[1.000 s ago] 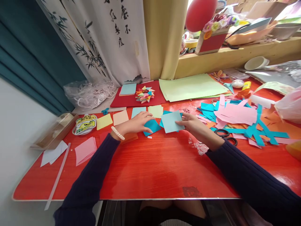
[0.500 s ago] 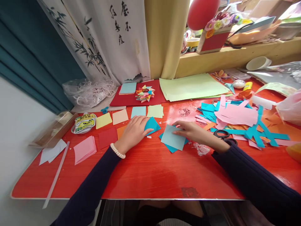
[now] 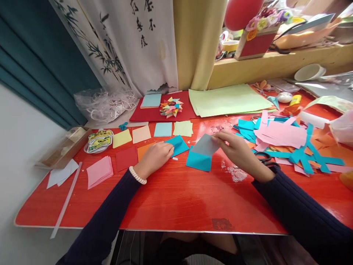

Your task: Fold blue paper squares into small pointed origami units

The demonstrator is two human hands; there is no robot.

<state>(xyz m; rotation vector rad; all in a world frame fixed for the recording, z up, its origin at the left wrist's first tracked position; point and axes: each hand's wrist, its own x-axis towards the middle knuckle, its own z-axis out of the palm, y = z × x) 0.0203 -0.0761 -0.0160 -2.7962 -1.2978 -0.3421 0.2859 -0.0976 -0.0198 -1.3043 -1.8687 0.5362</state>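
My right hand (image 3: 230, 149) pinches a pale blue paper square (image 3: 205, 144) by its right corner, holding it tilted above the table. Below it, a bright blue paper square (image 3: 198, 162) lies partly covered. My left hand (image 3: 157, 156) is closed at the left edge of another bright blue paper piece (image 3: 178, 145), its fingertips curled over that edge. Under and beside this hand lies an orange paper square (image 3: 143, 151), partly hidden. Next to it is a dark red square (image 3: 126, 159). Behind are a light blue square (image 3: 162, 129) and pale green squares (image 3: 183, 128).
Pink squares (image 3: 99, 173) and a clear strip (image 3: 67, 200) lie left. Paper scraps (image 3: 281, 134) and black-handled scissors (image 3: 263, 158) are at right. A folded paper ring (image 3: 171, 108) sits on red card, beside large green sheets (image 3: 228, 101). White shreds (image 3: 237, 173) lie near my right forearm.
My right hand has lifted the pale blue square off the bright blue one and tilted it. The fingers of my left hand have curled in, and more of the blue piece beside them shows.
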